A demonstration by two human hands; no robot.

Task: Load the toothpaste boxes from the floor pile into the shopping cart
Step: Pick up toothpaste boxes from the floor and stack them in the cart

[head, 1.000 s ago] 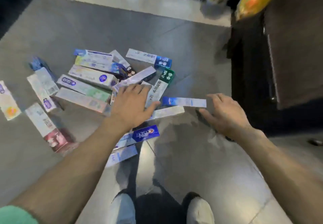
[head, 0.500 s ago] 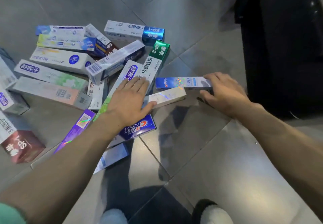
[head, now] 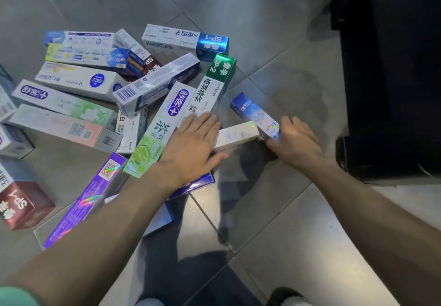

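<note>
Several toothpaste boxes lie in a loose pile (head: pixel 133 86) on the grey floor tiles. My left hand (head: pixel 191 148) lies flat with straight fingers over the near ends of a green-and-white box (head: pixel 214 83) and a lime-printed box (head: pixel 162 129), beside a white holographic box (head: pixel 236 135). My right hand (head: pixel 294 142) grips the near end of a blue-and-white box (head: pixel 253 112), which is lifted and angled away to the left. No shopping cart is recognisable in view.
A dark, tall object (head: pixel 391 66) stands at the right, close to my right hand. A purple holographic box (head: pixel 83 200) and a maroon box (head: pixel 21 205) lie near left. My shoes (head: pixel 288 298) show at the bottom edge.
My right hand has closed round the blue-and-white box and swung it from lying crosswise to pointing away. The left hand has slid slightly forward over the boxes.
</note>
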